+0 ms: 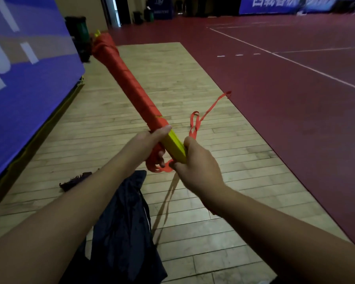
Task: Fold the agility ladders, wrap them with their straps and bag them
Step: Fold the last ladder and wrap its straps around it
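Observation:
A folded agility ladder (173, 143), a bundle of yellow rungs, is held out in front of me above the floor. Orange strap (131, 87) is wound round most of its length, up to the far end. My left hand (152, 140) grips the bundle where the wrapping stops. My right hand (195, 162) holds the near yellow end and pinches the loose orange strap. A free tail of strap (208, 112) loops out to the right. A dark bag (123, 226) lies crumpled on the floor below my arms.
I am over a strip of wooden flooring (193, 83) with red court floor (295, 99) to the right. A blue banner wall (23, 78) runs along the left. A small dark object (74, 180) lies on the wood near the bag. Dark bins (80, 33) stand far ahead.

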